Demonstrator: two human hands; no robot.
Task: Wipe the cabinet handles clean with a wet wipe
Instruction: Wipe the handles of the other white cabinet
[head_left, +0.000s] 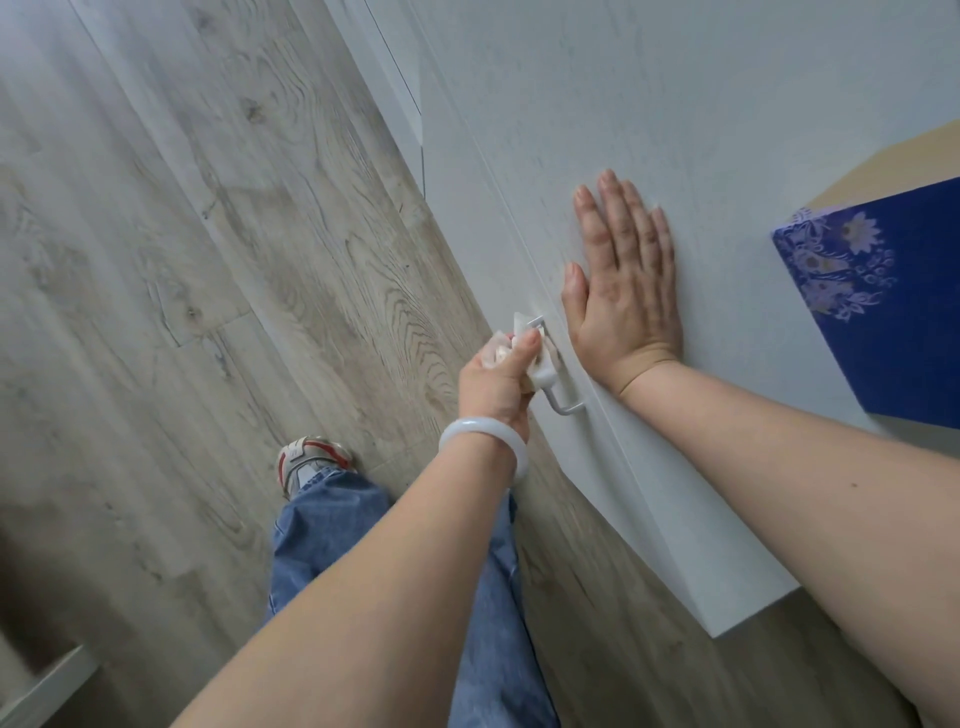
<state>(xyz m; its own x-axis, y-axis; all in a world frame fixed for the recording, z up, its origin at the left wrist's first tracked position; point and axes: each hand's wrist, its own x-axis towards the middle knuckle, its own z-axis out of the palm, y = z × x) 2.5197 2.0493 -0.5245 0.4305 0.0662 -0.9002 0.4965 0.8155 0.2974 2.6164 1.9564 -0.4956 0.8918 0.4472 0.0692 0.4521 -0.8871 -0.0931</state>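
A white bar handle (563, 408) sticks out from the white cabinet door (701, 130). My left hand (496, 382), with a pale bangle on its wrist, grips a crumpled white wet wipe (540, 366) wrapped around the upper part of that handle. Only the handle's lower end and its top corner show past the wipe. My right hand (623, 283) lies flat on the door panel just right of the handle, fingers straight and together, holding nothing.
A blue floral-patterned cloth (883, 301) hangs over the cabinet's top edge at the right. Wood-grain floor (208, 260) fills the left. My jeans leg (332, 519) and a sneaker (306, 460) stand close to the cabinet's base.
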